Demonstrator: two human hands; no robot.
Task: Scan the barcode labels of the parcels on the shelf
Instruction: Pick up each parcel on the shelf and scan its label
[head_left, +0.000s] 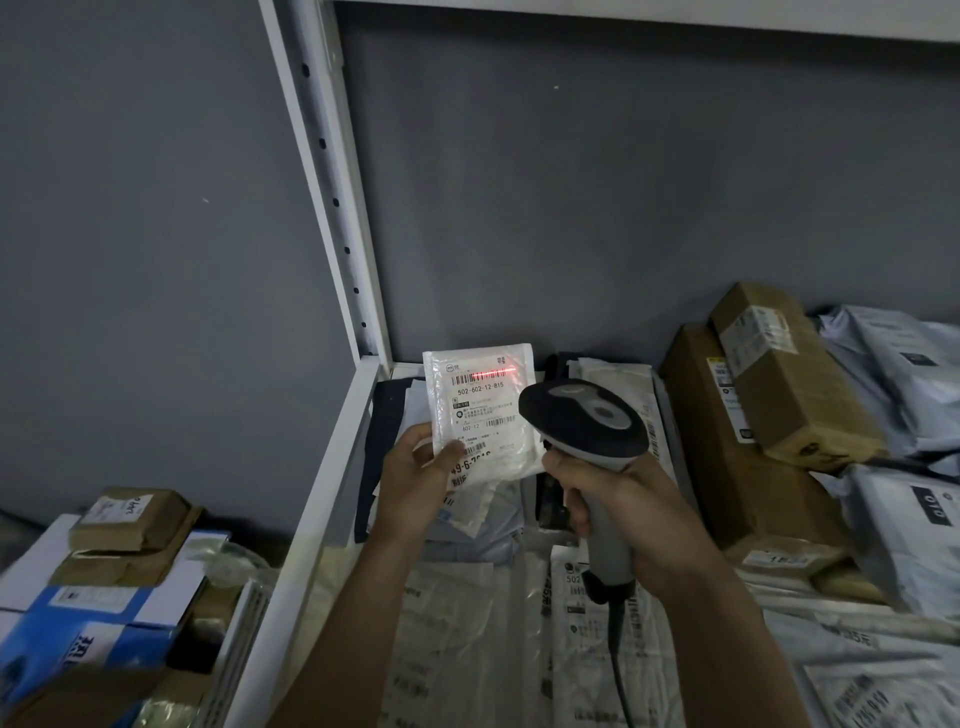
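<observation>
The small white parcel (480, 410) is held upright above the shelf (332, 467), near its left rear corner, with the printed label facing the camera. A red scan line (491, 372) lies across the barcode at the top of the label. The left hand (415, 480) holds the parcel by its lower left corner; the grip is a pinch, thumb on the label face and fingers behind. The right hand (618, 512) wraps its grip fully around the handle of the barcode scanner (587, 421), whose black head points at the parcel and sits just beside its right edge. A dark cable hangs from the base of the handle. Flat white mailer bags (571, 649) cover the shelf below both hands. Brown cardboard boxes (769, 395) are stacked to the right, with grey poly bags (898, 374) beyond them. Left of the white shelf upright (332, 192), further boxes (119, 545) are piled.
</observation>
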